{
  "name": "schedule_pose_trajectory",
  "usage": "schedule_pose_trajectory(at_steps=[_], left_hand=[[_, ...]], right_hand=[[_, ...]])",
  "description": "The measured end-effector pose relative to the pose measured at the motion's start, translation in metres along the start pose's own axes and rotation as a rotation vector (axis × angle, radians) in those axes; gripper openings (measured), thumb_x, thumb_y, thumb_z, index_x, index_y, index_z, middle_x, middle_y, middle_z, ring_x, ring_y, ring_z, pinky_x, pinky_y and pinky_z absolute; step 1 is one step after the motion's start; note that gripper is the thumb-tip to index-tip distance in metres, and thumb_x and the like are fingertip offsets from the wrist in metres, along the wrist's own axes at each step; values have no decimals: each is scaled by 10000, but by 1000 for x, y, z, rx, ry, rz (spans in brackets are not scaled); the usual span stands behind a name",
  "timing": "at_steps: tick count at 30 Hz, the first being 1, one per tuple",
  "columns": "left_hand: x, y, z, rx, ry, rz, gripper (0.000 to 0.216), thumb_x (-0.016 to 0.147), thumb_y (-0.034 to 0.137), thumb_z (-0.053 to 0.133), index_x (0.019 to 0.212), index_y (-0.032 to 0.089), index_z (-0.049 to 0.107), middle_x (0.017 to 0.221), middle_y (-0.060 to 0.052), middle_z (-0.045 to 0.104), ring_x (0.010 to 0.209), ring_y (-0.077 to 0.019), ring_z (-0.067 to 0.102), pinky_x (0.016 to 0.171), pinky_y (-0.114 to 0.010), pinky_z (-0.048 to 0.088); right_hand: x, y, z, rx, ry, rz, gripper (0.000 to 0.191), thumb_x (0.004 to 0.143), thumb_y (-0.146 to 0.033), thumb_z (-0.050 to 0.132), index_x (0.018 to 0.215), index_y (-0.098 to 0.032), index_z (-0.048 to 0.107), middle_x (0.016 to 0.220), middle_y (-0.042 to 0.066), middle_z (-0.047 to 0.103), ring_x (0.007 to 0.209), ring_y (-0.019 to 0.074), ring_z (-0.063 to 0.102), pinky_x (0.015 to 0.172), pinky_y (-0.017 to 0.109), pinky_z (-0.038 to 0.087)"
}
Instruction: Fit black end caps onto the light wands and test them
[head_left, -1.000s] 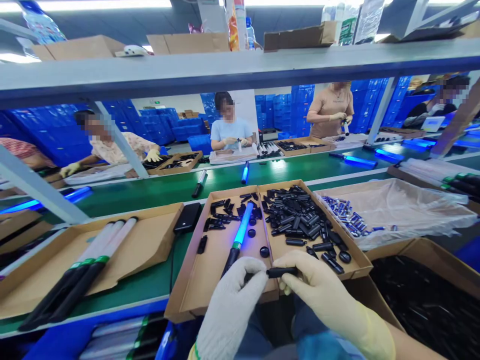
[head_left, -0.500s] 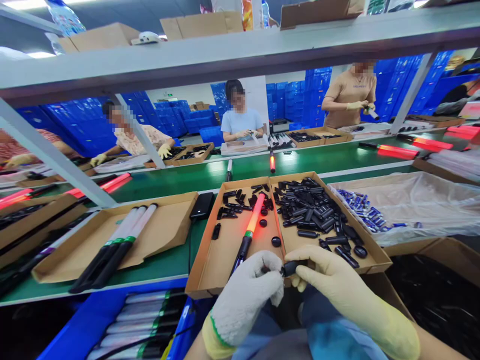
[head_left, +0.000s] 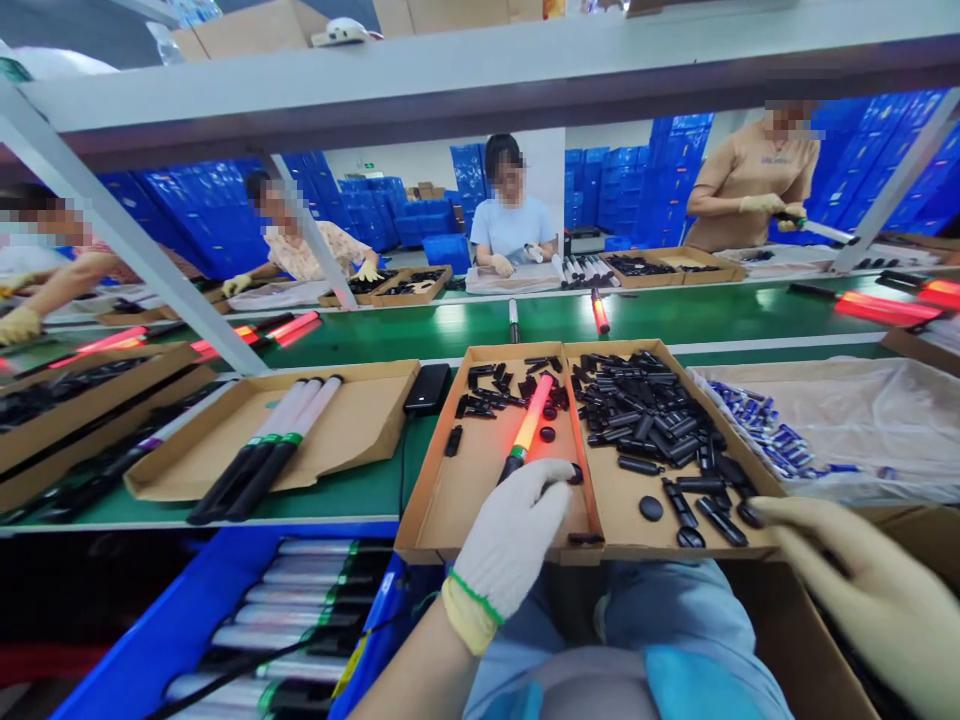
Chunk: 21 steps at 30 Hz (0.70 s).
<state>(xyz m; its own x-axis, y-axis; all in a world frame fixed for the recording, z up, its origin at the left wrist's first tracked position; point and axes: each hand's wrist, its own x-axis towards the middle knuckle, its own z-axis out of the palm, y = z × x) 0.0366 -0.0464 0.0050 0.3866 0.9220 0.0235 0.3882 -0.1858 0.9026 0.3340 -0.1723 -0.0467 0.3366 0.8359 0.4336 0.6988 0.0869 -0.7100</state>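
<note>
My left hand (head_left: 517, 530), in a white knit glove over a yellowish one, reaches into the left cardboard box, fingertips closed in at a small black round cap (head_left: 576, 474). Under its knuckles lies the black handle of a baton (head_left: 534, 412) glowing red, with a green ring. A dark piece (head_left: 585, 539) rests in the box's front right corner. My right hand (head_left: 855, 570), in a yellowish glove and blurred, is off the front right corner of the right box, fingers apart, beside another black round cap (head_left: 748, 513). I see nothing in it.
The right cardboard box (head_left: 750, 470) holds many black parts. A lined tray with blue batteries (head_left: 765, 420) stands right of it. On the left are a cardboard tray (head_left: 360, 420) with batons and a blue bin (head_left: 375, 600) of batons. Co-workers sit beyond the green belt (head_left: 420, 325).
My hands have parted, and the black part they held together has left them. The left has moved up into the left box; the right has swung out to the right. The view has shifted.
</note>
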Motion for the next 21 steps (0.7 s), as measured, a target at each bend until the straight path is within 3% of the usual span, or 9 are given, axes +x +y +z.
schedule_pose_trajectory(at_steps=[2, 5, 8, 10, 14, 17, 19, 21], left_hand=[[3, 1, 1, 133, 85, 96, 248, 912, 214, 471, 1070, 209, 661, 1120, -54, 689, 1087, -207, 618, 1003, -355, 445], [1, 1, -3, 208, 137, 98, 164, 899, 214, 511, 1008, 211, 634, 1030, -32, 687, 1002, -192, 635, 932, -330, 463], [-6, 1, -18, 298, 203, 67, 71, 901, 241, 526, 888, 216, 591, 890, -4, 651, 896, -183, 627, 850, -314, 461], [-9, -1, -31, 383, 245, 64, 124, 926, 274, 494, 846, 221, 573, 861, -7, 642, 880, -190, 620, 826, -314, 451], [-5, -12, -45, 669, 204, 67, 220, 950, 328, 424, 960, 221, 616, 1035, -84, 672, 1040, -265, 620, 895, -365, 436], [6, -25, -40, 807, 189, -123, 303, 912, 416, 476, 1095, 215, 609, 1045, -129, 670, 989, -337, 651, 843, -431, 457], [14, -33, -34, 833, 99, -181, 335, 863, 374, 532, 1148, 210, 592, 997, -138, 674, 908, -360, 669, 775, -440, 462], [20, -39, -32, 817, 25, -172, 344, 822, 284, 549, 1152, 196, 588, 979, -147, 676, 894, -359, 672, 744, -418, 455]], right_hand=[[-2, -28, 39, -49, -159, -201, 255, 948, -355, 558, 1168, -337, 685, 1167, 56, 698, 1056, 265, 670, 894, 432, 556], [11, -69, 81, -93, -383, -419, 274, 977, -265, 500, 1200, -295, 658, 1170, 61, 680, 1056, 240, 651, 893, 421, 551], [31, -90, 98, -144, -556, -504, 170, 909, -196, 575, 1002, -249, 707, 1022, 65, 685, 934, 243, 649, 823, 420, 545], [41, -93, 103, -141, -617, -515, 133, 865, -149, 595, 850, -226, 702, 930, 60, 675, 869, 235, 637, 779, 401, 536], [48, -88, 106, 61, -633, -363, 170, 899, -186, 562, 803, -234, 694, 872, 32, 685, 858, 207, 642, 782, 356, 538], [51, -81, 98, 219, -514, -63, 175, 919, -338, 579, 916, -258, 735, 918, 26, 737, 852, 211, 687, 764, 336, 567], [55, -69, 82, 267, -462, 112, 269, 897, -453, 603, 1005, -256, 752, 891, 39, 754, 782, 223, 705, 683, 326, 585], [57, -46, 54, 264, -392, 184, 340, 845, -519, 655, 1025, -253, 767, 879, 53, 762, 748, 239, 716, 600, 312, 587]])
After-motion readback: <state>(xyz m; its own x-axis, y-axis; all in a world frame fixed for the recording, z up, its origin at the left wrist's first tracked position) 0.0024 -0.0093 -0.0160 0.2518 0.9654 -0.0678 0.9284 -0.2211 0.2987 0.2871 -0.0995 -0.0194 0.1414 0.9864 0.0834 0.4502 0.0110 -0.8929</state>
